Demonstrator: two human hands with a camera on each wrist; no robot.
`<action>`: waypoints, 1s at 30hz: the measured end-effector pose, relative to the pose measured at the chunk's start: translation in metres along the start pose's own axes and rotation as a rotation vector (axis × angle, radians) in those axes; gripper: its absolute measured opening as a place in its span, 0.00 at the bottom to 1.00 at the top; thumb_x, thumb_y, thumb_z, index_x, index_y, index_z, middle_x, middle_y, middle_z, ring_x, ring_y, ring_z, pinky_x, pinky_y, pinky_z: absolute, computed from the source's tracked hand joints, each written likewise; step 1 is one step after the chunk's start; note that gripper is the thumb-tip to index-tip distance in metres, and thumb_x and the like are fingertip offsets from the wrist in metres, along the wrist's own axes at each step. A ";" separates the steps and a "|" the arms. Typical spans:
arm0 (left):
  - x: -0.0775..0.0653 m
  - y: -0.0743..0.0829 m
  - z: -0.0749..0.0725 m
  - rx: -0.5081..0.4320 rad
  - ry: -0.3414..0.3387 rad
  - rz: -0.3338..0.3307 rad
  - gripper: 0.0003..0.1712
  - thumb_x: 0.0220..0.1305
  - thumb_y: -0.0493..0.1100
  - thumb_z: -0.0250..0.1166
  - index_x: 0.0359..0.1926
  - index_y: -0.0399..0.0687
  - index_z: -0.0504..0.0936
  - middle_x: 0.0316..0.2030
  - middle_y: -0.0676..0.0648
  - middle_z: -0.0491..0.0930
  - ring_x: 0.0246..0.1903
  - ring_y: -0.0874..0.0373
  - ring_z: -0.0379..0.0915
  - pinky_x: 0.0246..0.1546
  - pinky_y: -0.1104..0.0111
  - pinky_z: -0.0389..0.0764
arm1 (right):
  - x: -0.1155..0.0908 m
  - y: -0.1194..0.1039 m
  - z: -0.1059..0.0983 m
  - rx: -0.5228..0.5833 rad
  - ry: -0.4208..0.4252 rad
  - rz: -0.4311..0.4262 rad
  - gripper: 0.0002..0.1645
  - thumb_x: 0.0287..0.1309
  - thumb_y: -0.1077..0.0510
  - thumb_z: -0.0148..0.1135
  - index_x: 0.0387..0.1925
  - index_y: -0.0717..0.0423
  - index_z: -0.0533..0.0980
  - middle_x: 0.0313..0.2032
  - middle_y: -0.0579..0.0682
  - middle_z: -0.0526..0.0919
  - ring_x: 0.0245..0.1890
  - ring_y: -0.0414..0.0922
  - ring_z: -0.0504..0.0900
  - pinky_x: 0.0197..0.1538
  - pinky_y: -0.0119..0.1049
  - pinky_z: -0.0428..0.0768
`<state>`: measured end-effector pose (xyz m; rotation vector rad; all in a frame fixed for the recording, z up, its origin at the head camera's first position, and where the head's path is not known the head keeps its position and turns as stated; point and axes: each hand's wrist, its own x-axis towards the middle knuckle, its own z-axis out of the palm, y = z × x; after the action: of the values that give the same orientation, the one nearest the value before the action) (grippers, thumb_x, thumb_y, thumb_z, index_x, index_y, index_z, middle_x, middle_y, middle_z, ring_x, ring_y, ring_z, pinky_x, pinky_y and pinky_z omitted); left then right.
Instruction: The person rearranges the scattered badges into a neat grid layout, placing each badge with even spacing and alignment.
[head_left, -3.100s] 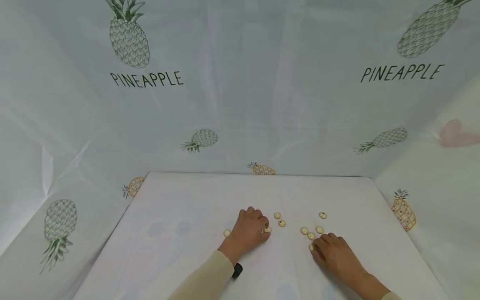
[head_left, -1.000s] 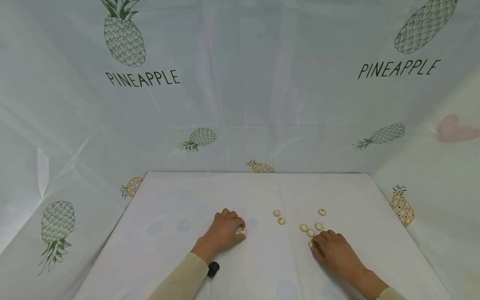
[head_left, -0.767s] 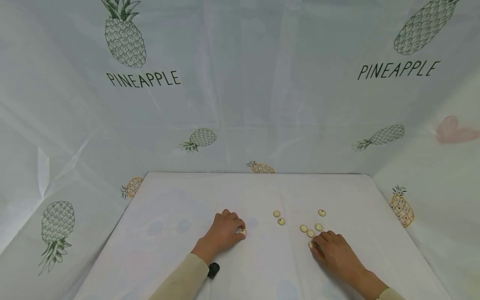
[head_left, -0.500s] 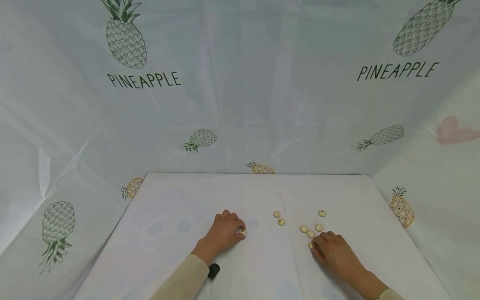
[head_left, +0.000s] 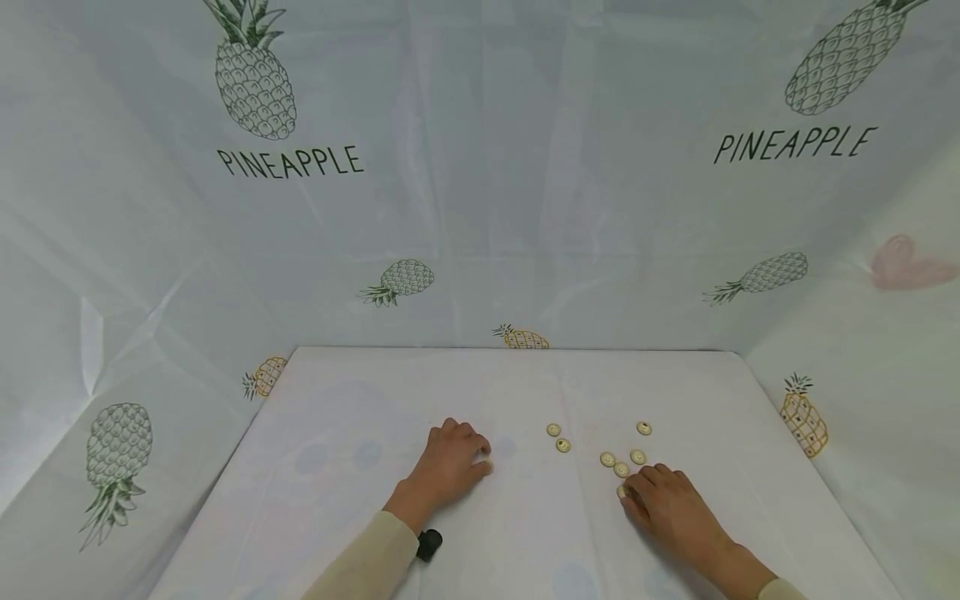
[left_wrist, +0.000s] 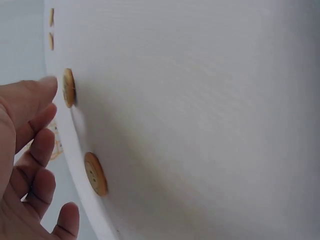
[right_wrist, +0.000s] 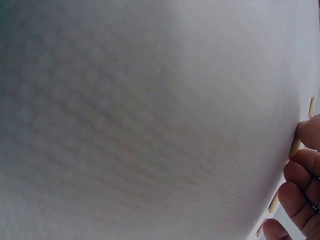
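Observation:
In the head view, my left hand [head_left: 444, 463] is low over the white-covered table, thumb and index fingertip parted. The left wrist view shows one wooden button [left_wrist: 69, 88] lying close by the thumb tip and another wooden button [left_wrist: 95, 174] lying below it; the hand hides both in the head view. My right hand [head_left: 675, 508] pinches a pale wooden button [head_left: 622, 492] between thumb and index finger, down at the cloth. The same pinched button [right_wrist: 295, 146] shows edge-on in the right wrist view, partly covered by the fingertips.
Just beyond the right fingertips lie several buttons [head_left: 622, 470] in a loose group, one button [head_left: 644, 428] farther back. Two more buttons, a rear one [head_left: 553, 430] and a nearer one [head_left: 563, 446], lie between the hands. Pineapple-printed sheeting [head_left: 480, 208] surrounds the table [head_left: 390, 375].
My left hand carried a button leftward between its fingertips; just now thumb and index finger have parted and the button has left their grip. My right hand keeps its pinch in place.

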<state>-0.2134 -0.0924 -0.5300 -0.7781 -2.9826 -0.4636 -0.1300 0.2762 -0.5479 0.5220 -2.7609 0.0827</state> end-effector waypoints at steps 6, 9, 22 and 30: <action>0.004 0.005 -0.004 -0.017 0.036 0.000 0.11 0.71 0.54 0.70 0.50 0.59 0.86 0.45 0.56 0.80 0.50 0.55 0.68 0.52 0.55 0.69 | 0.000 0.006 0.004 -0.033 0.095 -0.100 0.16 0.50 0.50 0.82 0.36 0.47 0.82 0.35 0.40 0.79 0.37 0.41 0.75 0.43 0.47 0.77; 0.006 0.009 -0.005 -0.013 0.047 0.015 0.10 0.72 0.53 0.70 0.50 0.59 0.86 0.45 0.56 0.80 0.50 0.55 0.69 0.52 0.55 0.70 | 0.000 0.010 0.006 -0.044 0.131 -0.153 0.16 0.49 0.50 0.81 0.36 0.46 0.81 0.34 0.39 0.76 0.36 0.41 0.71 0.43 0.48 0.75; 0.028 0.037 -0.003 0.084 0.039 0.037 0.11 0.73 0.55 0.68 0.51 0.62 0.87 0.46 0.57 0.81 0.50 0.56 0.70 0.53 0.56 0.72 | 0.003 0.015 0.008 -0.082 0.133 -0.219 0.17 0.53 0.47 0.76 0.37 0.48 0.78 0.35 0.42 0.73 0.37 0.43 0.70 0.43 0.48 0.74; 0.054 0.062 0.015 0.176 -0.006 0.079 0.14 0.73 0.58 0.67 0.54 0.64 0.86 0.48 0.57 0.81 0.50 0.57 0.70 0.52 0.58 0.72 | 0.001 0.012 0.009 -0.081 0.115 -0.197 0.18 0.50 0.48 0.79 0.37 0.47 0.78 0.35 0.40 0.73 0.36 0.42 0.69 0.44 0.49 0.74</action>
<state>-0.2299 -0.0107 -0.5216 -0.8762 -2.9329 -0.1921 -0.1379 0.2857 -0.5560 0.7394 -2.5748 -0.0441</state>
